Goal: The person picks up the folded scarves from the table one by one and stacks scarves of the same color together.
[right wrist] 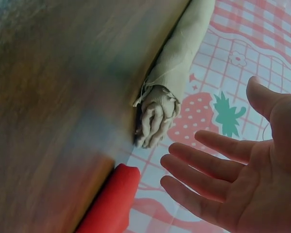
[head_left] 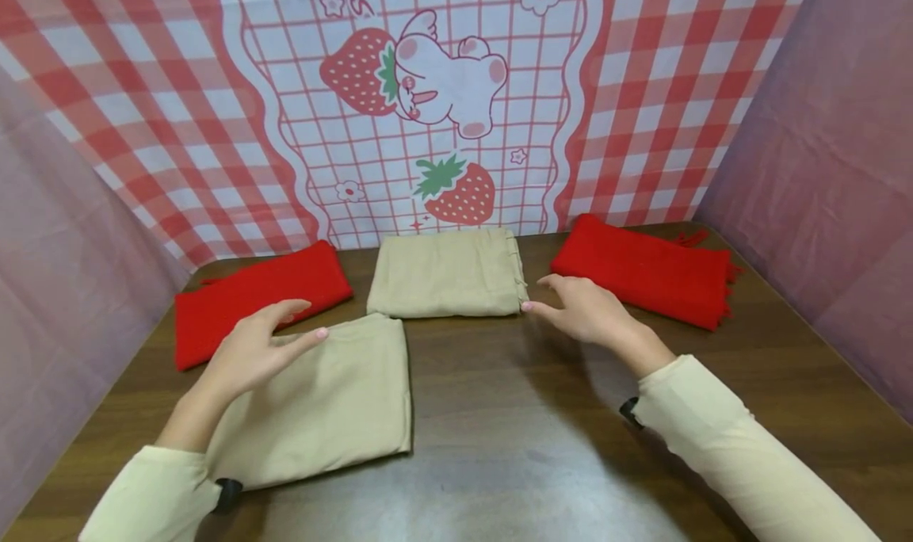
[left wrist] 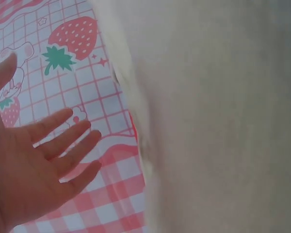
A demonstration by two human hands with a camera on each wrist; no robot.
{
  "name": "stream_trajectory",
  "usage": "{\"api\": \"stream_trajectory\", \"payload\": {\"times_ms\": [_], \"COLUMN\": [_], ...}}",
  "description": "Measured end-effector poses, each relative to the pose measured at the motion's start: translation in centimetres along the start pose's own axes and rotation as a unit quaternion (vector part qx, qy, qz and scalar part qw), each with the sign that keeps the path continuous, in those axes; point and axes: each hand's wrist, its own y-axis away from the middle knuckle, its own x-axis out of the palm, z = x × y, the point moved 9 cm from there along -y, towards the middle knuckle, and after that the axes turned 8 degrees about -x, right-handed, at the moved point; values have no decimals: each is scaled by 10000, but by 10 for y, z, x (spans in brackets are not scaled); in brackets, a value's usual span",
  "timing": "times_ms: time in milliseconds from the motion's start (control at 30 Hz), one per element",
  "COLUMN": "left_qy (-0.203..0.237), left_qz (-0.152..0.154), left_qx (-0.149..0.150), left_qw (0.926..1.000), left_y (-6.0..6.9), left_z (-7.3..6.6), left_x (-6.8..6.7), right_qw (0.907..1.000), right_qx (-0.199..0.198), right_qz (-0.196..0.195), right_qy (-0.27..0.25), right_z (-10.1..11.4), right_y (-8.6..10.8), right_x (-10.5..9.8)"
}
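Note:
My left hand [head_left: 250, 352] is above a folded beige cloth [head_left: 335, 407] at the front left, its fingers spread and nothing held. A second folded beige cloth [head_left: 445, 276] lies at the back middle. Just off that cloth's right edge is my right hand [head_left: 588, 308], fingers apart and holding nothing; whether its thumb touches the cloth I cannot tell. In the right wrist view, layered folds show at the end of the beige cloth [right wrist: 157, 116], with the right palm [right wrist: 266, 189] beside it. The left wrist view shows beige fabric [left wrist: 218, 121] close up beside the left palm [left wrist: 34, 174].
A folded red fringed scarf [head_left: 642, 269] lies at the back right. Another folded red cloth [head_left: 264, 292] lies at the back left, partly behind the left hand. The brown wooden table [head_left: 492, 431] meets a checked strawberry curtain [head_left: 642, 90] at the back; pink curtains [head_left: 820, 169] flank it.

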Motion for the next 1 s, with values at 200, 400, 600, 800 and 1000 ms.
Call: {"api": "stream_trajectory", "payload": {"times_ms": [200,400,600,800,1000], "left_qy": [278,568,874,1116,1154], "left_qz": [-46,29,-110,-40,33], "left_qx": [-246,-436,-699,-1132,-1507], "left_qw": [9993,9974,9937,9873,9818], "left_y": [1,3,5,7,10], "left_z": [12,21,33,49,65], "left_x": [-1,1,-1,-1,0], "right_qw": [9997,9974,9959,9931,9915], "right_qx": [-118,-194,82,288,372], "right_qz": [-53,33,-101,-230,-199], "right_qy": [-218,-689,-892,-1115,-1229], "right_z": [3,5,5,8,14], "right_y": [-2,-3,-3,-7,-10], "right_x": [5,12,17,22,26]}}
